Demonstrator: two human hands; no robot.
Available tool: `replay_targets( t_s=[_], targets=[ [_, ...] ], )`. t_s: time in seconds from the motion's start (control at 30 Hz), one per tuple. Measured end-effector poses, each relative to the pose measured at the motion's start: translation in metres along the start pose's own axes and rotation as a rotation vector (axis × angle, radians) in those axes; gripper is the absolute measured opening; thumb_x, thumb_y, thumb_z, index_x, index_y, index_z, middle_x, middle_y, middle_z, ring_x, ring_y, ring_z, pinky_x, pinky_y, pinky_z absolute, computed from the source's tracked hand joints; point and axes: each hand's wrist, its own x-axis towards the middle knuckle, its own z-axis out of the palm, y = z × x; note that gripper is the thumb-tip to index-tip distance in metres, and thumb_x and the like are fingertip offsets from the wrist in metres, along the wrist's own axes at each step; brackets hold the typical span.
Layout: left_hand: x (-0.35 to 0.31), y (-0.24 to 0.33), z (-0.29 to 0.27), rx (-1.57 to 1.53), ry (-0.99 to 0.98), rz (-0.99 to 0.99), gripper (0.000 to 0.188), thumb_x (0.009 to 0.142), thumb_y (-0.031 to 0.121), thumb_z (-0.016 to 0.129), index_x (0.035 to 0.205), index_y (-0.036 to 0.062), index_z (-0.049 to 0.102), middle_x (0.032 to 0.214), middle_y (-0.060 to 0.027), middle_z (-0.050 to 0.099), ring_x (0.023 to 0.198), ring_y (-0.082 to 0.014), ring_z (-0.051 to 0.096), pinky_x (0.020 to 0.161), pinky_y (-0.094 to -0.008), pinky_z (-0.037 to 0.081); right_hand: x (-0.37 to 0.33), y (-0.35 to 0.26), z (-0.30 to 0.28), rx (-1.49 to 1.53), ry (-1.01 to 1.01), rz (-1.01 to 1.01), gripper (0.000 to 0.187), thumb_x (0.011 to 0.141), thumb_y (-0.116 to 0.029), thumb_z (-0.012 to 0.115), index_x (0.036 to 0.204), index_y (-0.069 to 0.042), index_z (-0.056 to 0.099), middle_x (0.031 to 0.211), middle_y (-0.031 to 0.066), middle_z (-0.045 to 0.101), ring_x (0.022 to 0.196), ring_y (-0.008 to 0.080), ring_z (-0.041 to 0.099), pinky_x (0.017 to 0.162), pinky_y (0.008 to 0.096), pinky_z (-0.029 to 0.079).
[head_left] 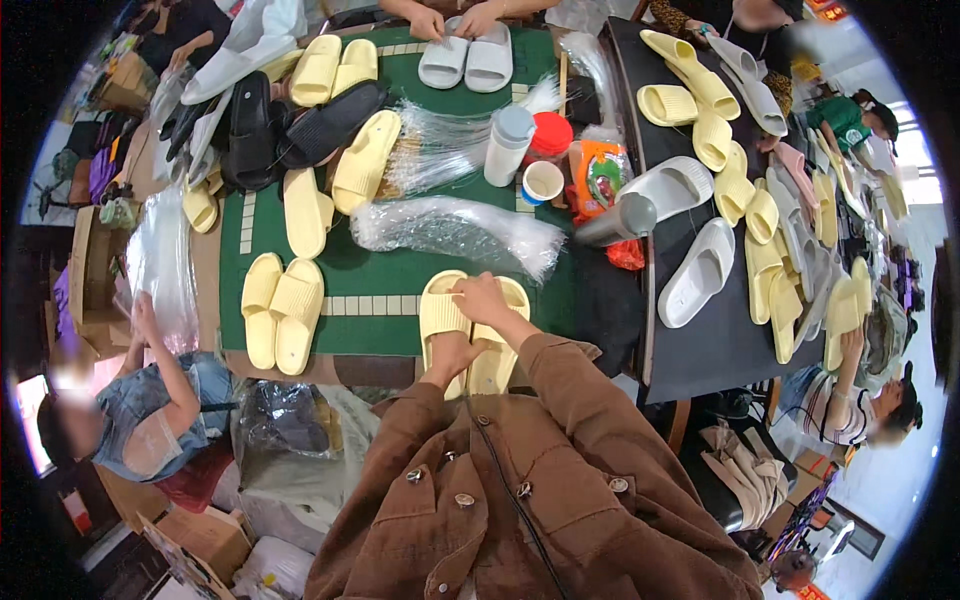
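Note:
A pair of pale yellow slide sandals (440, 312) lies side by side on the green table mat (380, 270), right at the near edge. My left hand (452, 352) grips the near end of the pair from below. My right hand (482, 297) rests on top between the two sandals, fingers curled over them. Both brown sleeves come in from the lower edge.
Another yellow pair (280, 310) lies to the left, and clear plastic bags (455, 228) lie just beyond. A white bottle (508, 145), a cup (543, 181) and a red lid (550, 135) stand mid-table. Many yellow and grey sandals cover the black table (700, 350) at right. Other people sit around.

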Motion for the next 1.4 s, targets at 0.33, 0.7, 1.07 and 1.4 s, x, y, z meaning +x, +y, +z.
replay_targets(
  t_s=[0.33, 0.7, 1.07, 1.4],
  targets=[
    [-0.026, -0.025, 0.016, -0.244, 0.451, 0.296, 0.027, 0.089, 0.02, 0.05, 0.1, -0.0041, 0.052, 0.095, -0.0216, 0.053, 0.09, -0.0347, 0.051, 0.077, -0.0429, 0.04, 0.005, 0.009, 0.009, 0.031, 0.06, 0.023, 0.021, 0.08, -0.027, 0.052, 0.08, -0.014, 0.068, 0.077, 0.0111, 0.066, 0.077, 0.0354, 0.058, 0.076, 0.0467, 0.045],
    [-0.006, -0.03, 0.028, -0.533, 0.379, 0.087, 0.014, 0.087, 0.003, 0.05, 0.079, -0.0043, 0.059, 0.066, -0.006, 0.054, 0.061, -0.0153, 0.049, 0.059, -0.0304, 0.042, -0.003, 0.02, 0.0, 0.101, 0.004, 0.117, 0.024, 0.085, -0.027, 0.048, 0.098, -0.019, 0.067, 0.086, 0.0093, 0.067, 0.086, 0.0342, 0.056, 0.079, 0.0464, 0.045],
    [0.015, -0.045, 0.043, -1.662, 0.266, -0.278, 0.01, 0.091, 0.009, 0.049, 0.087, 0.0021, 0.054, 0.074, -0.0032, 0.054, 0.06, -0.0116, 0.047, 0.051, -0.0259, 0.038, -0.006, 0.008, -0.005, 0.015, -0.105, 0.047, 0.025, 0.083, -0.029, 0.051, 0.099, -0.021, 0.069, 0.089, 0.0122, 0.066, 0.09, 0.0357, 0.057, 0.083, 0.0478, 0.044],
    [0.022, -0.023, 0.038, -1.472, 0.432, -0.36, 0.008, 0.09, 0.008, 0.046, 0.091, 0.0057, 0.054, 0.075, -0.0019, 0.053, 0.057, -0.0106, 0.045, 0.051, -0.0243, 0.038, -0.01, -0.007, 0.0, 0.004, -0.105, 0.21, 0.028, 0.081, -0.037, 0.056, 0.102, -0.023, 0.069, 0.096, 0.011, 0.066, 0.1, 0.0359, 0.054, 0.084, 0.0497, 0.044]
  ],
)
